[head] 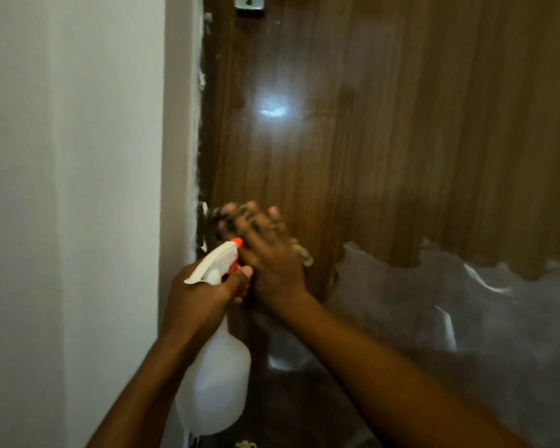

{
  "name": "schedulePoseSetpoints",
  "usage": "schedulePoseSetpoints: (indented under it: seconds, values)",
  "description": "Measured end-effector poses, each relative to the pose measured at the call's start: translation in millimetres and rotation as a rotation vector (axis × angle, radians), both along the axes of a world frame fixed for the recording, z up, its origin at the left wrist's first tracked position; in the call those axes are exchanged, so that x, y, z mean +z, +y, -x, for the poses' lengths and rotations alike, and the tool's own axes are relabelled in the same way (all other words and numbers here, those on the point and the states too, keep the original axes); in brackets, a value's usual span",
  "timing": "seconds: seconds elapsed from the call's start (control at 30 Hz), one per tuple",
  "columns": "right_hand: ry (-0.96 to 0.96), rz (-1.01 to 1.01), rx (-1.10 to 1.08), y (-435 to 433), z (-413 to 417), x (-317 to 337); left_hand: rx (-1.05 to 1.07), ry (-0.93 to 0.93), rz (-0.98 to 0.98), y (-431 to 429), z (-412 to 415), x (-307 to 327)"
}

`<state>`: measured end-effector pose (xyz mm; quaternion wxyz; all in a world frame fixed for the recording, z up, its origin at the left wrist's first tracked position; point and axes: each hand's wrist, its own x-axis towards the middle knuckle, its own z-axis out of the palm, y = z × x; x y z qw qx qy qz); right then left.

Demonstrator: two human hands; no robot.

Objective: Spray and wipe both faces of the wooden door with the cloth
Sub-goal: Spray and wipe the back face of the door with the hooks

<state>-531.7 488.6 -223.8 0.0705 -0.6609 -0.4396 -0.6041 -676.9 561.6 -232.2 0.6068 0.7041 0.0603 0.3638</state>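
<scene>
Door: we find the wooden door (385, 124) upright and filling the view ahead of both hands, its brown grain running vertically, with a bright glare patch above the right fingers.

Right hand: we note the right hand (272, 253) laid flat against the door face, palm to the wood.

Right fingers: we see the fingers (256, 221) spread and pressing down on the cloth (motion blur hides the fingertips' exact outline).

Cloth: we record the cloth (304, 255) trapped between the right palm and the door; a pale crumpled edge shows just right of the hand, and a darker blurred part shows beyond the fingertips, near the door's left edge.

Left hand: we observe the left hand (204, 295) closed around the neck of the spray bottle (215, 376), just left of and touching or nearly touching the right hand.

Left fingers: wrapped about the bottle under its white trigger head; the orange nozzle (236, 243) points toward the door, just beside the right fingers.

Bottle body: translucent white, hanging below the left fingers.

Plastic film: a cloudy sheet (450, 318) covers the lower door, right of the right forearm.

Wall: the white wall (72, 189) stands left of the left fingers.

Metal fitting: a small plate (249, 4) sits at the door's top, well above the fingers.
</scene>
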Motion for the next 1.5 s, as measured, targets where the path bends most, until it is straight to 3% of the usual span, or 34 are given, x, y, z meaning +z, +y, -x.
schedulePoseSetpoints:
  seconds: [0.1,0.17,0.23,0.33,0.43,0.5,0.57,0.63,0.7,0.83,1.0,1.07,1.2,1.27,1.33,1.5]
  values:
    - [-0.096,0.331,-0.016,-29.4,-12.9,-56.2,-0.016,0.022,-0.010,2.5,-6.5,-0.5]
    - [-0.090,0.393,-0.128,-76.1,-24.4,-81.1,-0.047,0.063,-0.025,-7.8,-13.3,0.0]
    - [-0.084,0.275,-0.186,-132.5,-33.3,-84.0,-0.115,0.075,-0.021,-20.7,-18.5,-1.8]
    - [0.008,-0.087,-0.259,-190.6,-36.2,-63.4,-0.234,0.092,-0.001,-39.4,-22.1,-11.8]
    - [0.064,-0.369,-0.286,-154.9,-22.1,-27.1,-0.269,0.063,-0.019,-49.8,-16.9,-14.2]
    - [0.048,-0.287,-0.231,-120.1,-13.9,-16.4,-0.260,0.017,-0.027,-54.9,-13.9,-10.2]
    - [-0.027,-0.069,-0.189,-114.3,-15.6,-25.8,-0.264,-0.031,-0.013,-60.9,-14.8,-6.9]
    - [-0.105,0.101,-0.195,-141.8,-22.7,-51.9,-0.268,-0.050,-0.023,-73.2,-20.4,-5.3]
    - [-0.098,0.136,-0.234,-185.3,-28.7,-84.5,-0.293,-0.031,-0.025,-88.7,-28.1,-4.4]
    - [0.023,-0.179,-0.281,-276.7,-37.1,-101.5,-0.380,0.008,-0.021,-120.6,-44.2,-7.9]
    - [0.130,-0.690,-0.315,-260.8,-36.8,-1.1,-0.413,-0.060,-0.054,-140.3,-52.4,8.9]
    - [0.092,-0.571,-0.269,-241.6,-31.7,8.3,-0.390,-0.082,-0.051,-145.1,-54.0,8.5]
    - [-0.117,0.008,-0.236,-276.0,-35.4,-63.9,-0.383,-0.064,-0.044,-166.0,-62.5,-9.1]
    - [-0.109,0.046,-0.251,-314.7,-37.9,-97.9,-0.402,-0.036,-0.050,-176.7,-67.2,-18.7]
    - [-0.066,-0.071,-0.274,-345.0,-39.5,-105.4,-0.425,-0.017,-0.053,-189.0,-68.8,-25.6]
    - [0.141,-0.634,-0.337,-357.4,-44.1,-48.1,-0.480,-0.017,-0.061,-224.3,-66.1,-23.9]
